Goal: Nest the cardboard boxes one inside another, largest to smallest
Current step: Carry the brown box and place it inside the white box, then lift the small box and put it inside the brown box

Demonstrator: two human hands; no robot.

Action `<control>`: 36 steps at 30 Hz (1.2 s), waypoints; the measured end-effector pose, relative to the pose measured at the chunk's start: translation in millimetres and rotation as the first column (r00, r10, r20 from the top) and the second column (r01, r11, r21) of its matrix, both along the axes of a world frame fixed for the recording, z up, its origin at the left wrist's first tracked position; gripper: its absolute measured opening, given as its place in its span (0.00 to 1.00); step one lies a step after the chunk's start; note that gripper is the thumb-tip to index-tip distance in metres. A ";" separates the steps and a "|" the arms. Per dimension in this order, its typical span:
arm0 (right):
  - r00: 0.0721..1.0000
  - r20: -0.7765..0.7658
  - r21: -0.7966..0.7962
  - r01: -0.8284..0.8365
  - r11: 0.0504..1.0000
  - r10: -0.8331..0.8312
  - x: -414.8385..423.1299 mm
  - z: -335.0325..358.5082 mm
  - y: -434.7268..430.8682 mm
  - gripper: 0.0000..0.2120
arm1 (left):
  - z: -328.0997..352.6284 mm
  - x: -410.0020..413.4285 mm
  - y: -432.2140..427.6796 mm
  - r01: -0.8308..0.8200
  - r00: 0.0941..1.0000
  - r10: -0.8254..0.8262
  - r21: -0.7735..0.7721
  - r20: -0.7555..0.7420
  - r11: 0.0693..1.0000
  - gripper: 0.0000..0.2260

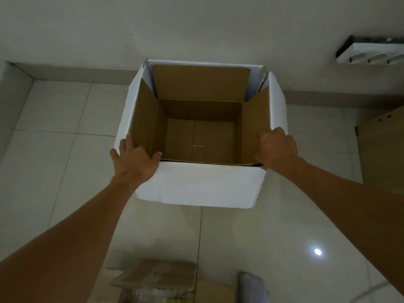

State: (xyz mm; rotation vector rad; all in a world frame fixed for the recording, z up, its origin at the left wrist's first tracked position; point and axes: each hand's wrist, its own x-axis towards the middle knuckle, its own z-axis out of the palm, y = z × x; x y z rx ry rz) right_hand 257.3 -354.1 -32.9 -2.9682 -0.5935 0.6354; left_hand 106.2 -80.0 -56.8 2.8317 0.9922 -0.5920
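Observation:
A large cardboard box (203, 184), white outside and brown inside, stands open-topped against the wall in the middle of the view. Its flaps are spread outward and its inside is empty. My left hand (136, 157) grips the box's near left corner, thumb inside the rim. My right hand (276, 147) clasps the near right corner over the right flap. At the bottom edge lies a smaller brown cardboard box (157, 278) with tape on it, and beside it a plain brown box (215, 291), both partly cut off.
Pale floor tiles (54, 149) surround the box, with a skirting ledge along the wall behind. A white power strip (371, 53) sits at the upper right. A wooden cabinet (382, 149) stands at the right edge. A grey rolled object (251, 287) lies near the bottom.

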 end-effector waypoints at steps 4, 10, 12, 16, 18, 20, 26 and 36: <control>0.997 0.055 0.021 -0.051 0.998 0.050 -13.5 0.1 -3.7 0.11 | 1.1 -13.3 -8.0 -0.072 0.987 0.082 -0.074 0.141 0.995 0.25; 0.987 0.153 0.233 0.011 0.972 -0.048 -69.1 6.0 -0.1 0.11 | 18.3 -63.1 -29.0 -0.072 0.925 0.106 -0.105 0.364 0.992 0.20; 0.989 0.134 0.260 0.034 0.965 -0.071 -98.1 9.4 2.4 0.14 | 22.6 -88.9 -34.9 -0.096 0.918 0.141 -0.139 0.371 0.986 0.20; 0.985 0.153 0.240 0.038 0.970 -0.076 -160.3 15.9 6.7 0.17 | 24.4 -155.7 -42.1 -0.124 0.909 0.196 -0.209 0.368 0.970 0.20; 0.986 0.148 0.230 0.036 0.972 -0.072 -192.4 17.7 7.5 0.17 | 22.8 -194.5 -45.5 -0.149 0.896 0.247 -0.273 0.369 0.950 0.20; 0.990 0.113 0.237 0.060 0.970 -0.089 -225.7 17.5 7.4 0.16 | 20.5 -235.4 -51.9 -0.194 0.869 0.322 -0.341 0.375 0.920 0.19; 0.984 -0.174 0.135 0.056 0.989 -0.031 -346.2 1.1 18.5 0.20 | -8.6 -385.1 -79.4 -0.382 0.822 0.516 -0.439 0.241 0.814 0.19; 0.969 -0.144 0.028 -0.197 0.980 0.199 -418.3 -54.5 49.7 0.28 | -70.4 -539.6 -157.9 -0.779 0.560 0.824 -0.392 -0.087 0.489 0.32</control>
